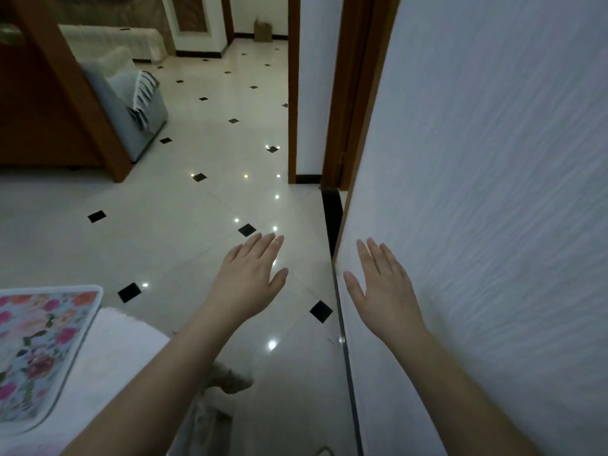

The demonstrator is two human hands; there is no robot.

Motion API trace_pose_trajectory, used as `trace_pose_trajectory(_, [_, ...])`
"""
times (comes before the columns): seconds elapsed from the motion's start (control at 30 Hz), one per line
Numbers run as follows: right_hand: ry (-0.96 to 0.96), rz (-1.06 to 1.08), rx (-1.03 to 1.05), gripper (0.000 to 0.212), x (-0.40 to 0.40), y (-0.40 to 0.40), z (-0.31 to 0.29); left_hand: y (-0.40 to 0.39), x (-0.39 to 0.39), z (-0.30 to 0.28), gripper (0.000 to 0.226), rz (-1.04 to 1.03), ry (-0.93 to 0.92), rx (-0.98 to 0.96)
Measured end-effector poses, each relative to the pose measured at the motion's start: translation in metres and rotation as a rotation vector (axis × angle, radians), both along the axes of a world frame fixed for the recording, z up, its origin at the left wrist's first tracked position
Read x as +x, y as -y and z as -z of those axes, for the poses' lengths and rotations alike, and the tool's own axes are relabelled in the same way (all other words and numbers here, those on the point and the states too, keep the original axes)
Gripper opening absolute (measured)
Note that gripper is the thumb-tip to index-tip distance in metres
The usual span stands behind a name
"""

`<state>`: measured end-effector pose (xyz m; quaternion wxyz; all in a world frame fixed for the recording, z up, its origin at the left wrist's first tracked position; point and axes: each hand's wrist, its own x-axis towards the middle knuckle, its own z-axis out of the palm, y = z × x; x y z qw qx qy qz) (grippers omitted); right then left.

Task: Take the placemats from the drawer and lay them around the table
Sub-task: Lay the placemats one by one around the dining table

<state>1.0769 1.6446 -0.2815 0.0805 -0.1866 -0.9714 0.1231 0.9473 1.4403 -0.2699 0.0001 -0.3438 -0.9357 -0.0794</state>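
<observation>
Through the head camera I am seeing both hands held out flat and empty over the tiled floor [204, 199]: the left hand [251, 278] is spreading its fingers with nothing in it, and the right hand [383, 291] is doing the same just beside the white wall [493, 159]; I cannot tell whether it is touching. One flowered placemat [39, 347] is lying at the lower left on a white-covered table [121, 350], its rounded corner sitting close to the table's edge. No drawer is showing anywhere, so I am judging that either more mats are waiting to be fetched or the laying is nearly over; this view is not settling which. The risks I am weighing: the right hand is running so close to the wall that a swing could knock it, the glossy floor is looking slippery underfoot, and the mat near the edge could get brushed off by the left forearm passing over it.
</observation>
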Motion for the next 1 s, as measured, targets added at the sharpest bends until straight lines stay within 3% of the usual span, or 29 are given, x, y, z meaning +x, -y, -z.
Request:
trace_pose_trajectory(0.13, [-0.02,-0.024,-0.007,0.077,-0.02,-0.013,0.004,-0.021,-0.017,0.0,0.085,-0.006,-0.042,-0.031])
trace_pose_trajectory(0.47, [-0.014,0.002,0.048,0.073,-0.082,-0.052,0.011,-0.051,-0.071,0.003,0.085,-0.074,-0.05,-0.036])
trace_pose_trajectory(1.0, [0.013,-0.083,0.107,0.061,-0.267,-0.069,-0.003,-0.056,-0.246,0.001,0.086,-0.132,-0.057,0.02])
